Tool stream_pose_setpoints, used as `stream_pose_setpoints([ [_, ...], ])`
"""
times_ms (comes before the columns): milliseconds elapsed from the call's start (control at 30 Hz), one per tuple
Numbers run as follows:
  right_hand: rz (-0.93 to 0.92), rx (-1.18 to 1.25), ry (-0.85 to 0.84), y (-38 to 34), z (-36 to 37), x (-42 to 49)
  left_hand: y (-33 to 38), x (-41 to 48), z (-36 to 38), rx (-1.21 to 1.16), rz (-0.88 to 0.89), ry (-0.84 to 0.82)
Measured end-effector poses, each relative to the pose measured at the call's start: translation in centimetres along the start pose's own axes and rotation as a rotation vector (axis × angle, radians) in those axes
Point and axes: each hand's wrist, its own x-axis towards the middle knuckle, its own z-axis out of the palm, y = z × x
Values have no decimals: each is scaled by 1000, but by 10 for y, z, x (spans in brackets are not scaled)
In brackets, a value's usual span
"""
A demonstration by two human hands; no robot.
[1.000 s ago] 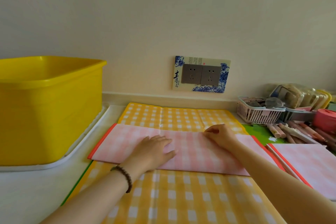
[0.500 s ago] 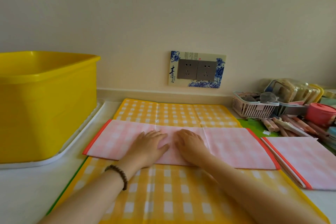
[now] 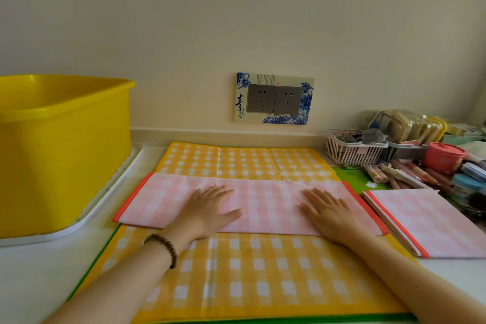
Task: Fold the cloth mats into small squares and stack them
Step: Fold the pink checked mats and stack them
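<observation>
A pink checked cloth mat (image 3: 265,202) with orange end edges lies folded into a long strip across a yellow checked mat (image 3: 244,271) spread flat on the counter. My left hand (image 3: 210,209) presses flat on the strip left of its middle, fingers straight. My right hand (image 3: 328,212) presses flat on its right part, fingers spread. A second pink checked mat (image 3: 431,221), folded into a square, lies at the right beside the strip.
A big yellow tub (image 3: 63,150) stands on a white tray (image 3: 86,218) at the left. A white basket (image 3: 352,150), a red lidded pot (image 3: 443,156), pens and small boxes crowd the back right. A double wall socket (image 3: 274,98) sits behind.
My right hand went from the strip's far edge to the middle beside my left hand, then slid right along the strip. My left hand stayed near the middle.
</observation>
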Motion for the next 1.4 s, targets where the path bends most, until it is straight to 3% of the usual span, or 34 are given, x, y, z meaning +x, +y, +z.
stream_pose_setpoints([
  [167, 71, -32, -3, 30, -8, -8, -1, 0, 1, 10, -3, 1],
  [400, 89, 8, -19, 10, -18, -6, 0, -7, -6, -27, 11, 96],
  [533, -45, 52, 66, -42, -14, -3, -4, -10, -8, -8, 2, 102],
  [767, -214, 108, 26, -118, 5, -1, -6, -13, -6, 12, 12, 23],
  [1000, -228, 116, 29, -114, 18, -5, -26, -18, -5, 8, 66, -51],
  [1400, -243, 76, 18, -112, 19, -4, -93, -48, -27, 3, -55, -77],
])
